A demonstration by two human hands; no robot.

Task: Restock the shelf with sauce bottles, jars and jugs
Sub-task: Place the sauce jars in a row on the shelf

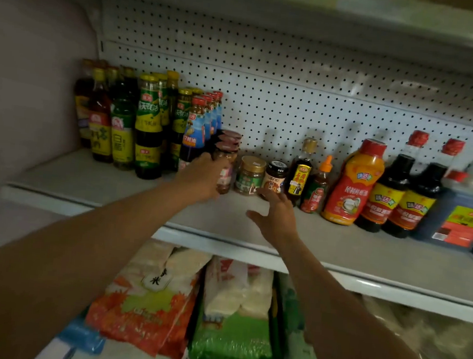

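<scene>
Left hand (201,180) wraps its grip around a red-lidded jar (225,172) standing on the shelf (131,187), front of a short row of matching jars running back toward the pegboard (294,98). Right hand (276,214) hovers open, fingers spread, holding nothing, fingertips just in front of the black-lidded jar (275,177).

Step in hand looks like seating the red-lidded jar in line. To do it well: keep it upright, slide rather than lift, bring it flush with the gold-lidded jar (249,176) beside it, label facing out, and avoid knocking the blue-label bottle (194,135) just to its left. The free hand could steady the neighbouring jars.

Stock to the right: small dark bottle with yellow label (300,173), orange-capped chili sauce bottle (316,190), big orange squeeze bottle (353,184), two dark soy bottles (399,196), a jug (461,216) at the edge.

Writing: a bottle at left (122,132) reads 白醋; the blue label probably ends in 蚝油, though it is blurred. Other labels too soft to read. Bags of rice (150,300) lie below the shelf.
</scene>
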